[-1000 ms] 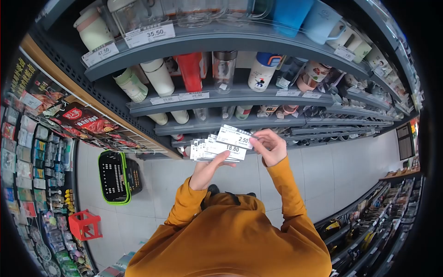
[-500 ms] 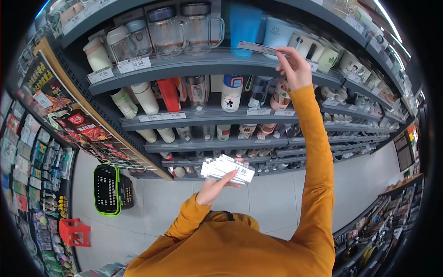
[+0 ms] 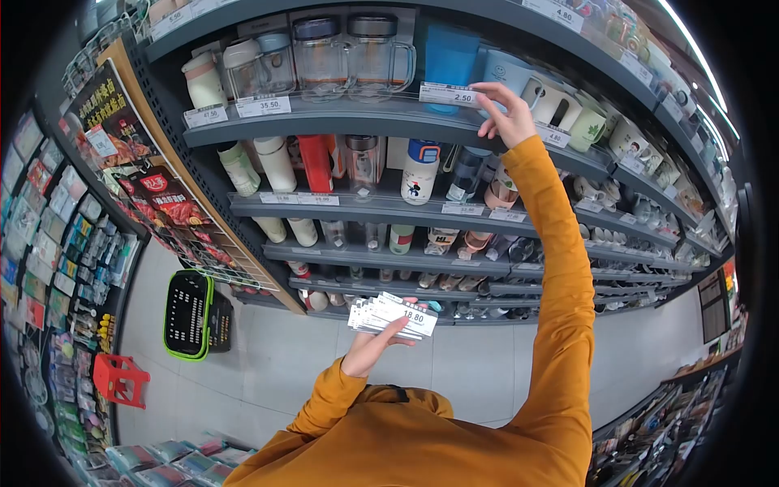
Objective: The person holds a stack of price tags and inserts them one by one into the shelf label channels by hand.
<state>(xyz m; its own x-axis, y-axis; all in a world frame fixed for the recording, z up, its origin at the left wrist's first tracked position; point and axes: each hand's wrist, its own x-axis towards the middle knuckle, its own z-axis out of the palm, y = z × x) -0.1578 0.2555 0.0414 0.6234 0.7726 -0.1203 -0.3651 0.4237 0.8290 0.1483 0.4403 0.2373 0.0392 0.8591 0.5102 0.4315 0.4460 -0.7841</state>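
Below the shelving and nearest me: left hand (image 3: 371, 345), clasped around a fanned stack of price cards (image 3: 392, 316), thumb across the face, fingers beneath. Top card reads 18.80. The stack is held above the floor (image 3: 479, 349), apart from the shelving.

On the floor, to the left: one black basket with a bright green rim (image 3: 208, 321); one red stool (image 3: 122, 380), nearer the lower left corner of my view.

Lower shelf (image 3: 381, 213), standing behind its front edge: one red box (image 3: 316, 162), one white bottle with a blue lid (image 3: 420, 174), and other drinkware.

Upper shelf (image 3: 357, 124), front edge: one price tag (image 3: 449, 95) reading 2.50, the right hand (image 3: 510, 118) raised to it, fingertips at its right end. Whether I pinch the tag or only press it, I cannot tell. Along the same edge, two tags to the left, 35.50 (image 3: 264, 106) and 47.50 (image 3: 206, 116); to the right, one marked 4.80 (image 3: 555, 136).

Behind the 2.50 tag: one blue cup (image 3: 452, 55), upright. To its right I list a pale blue mug (image 3: 507, 69) with a face printed on it; to its left, two lidded glass mugs (image 3: 320, 57).
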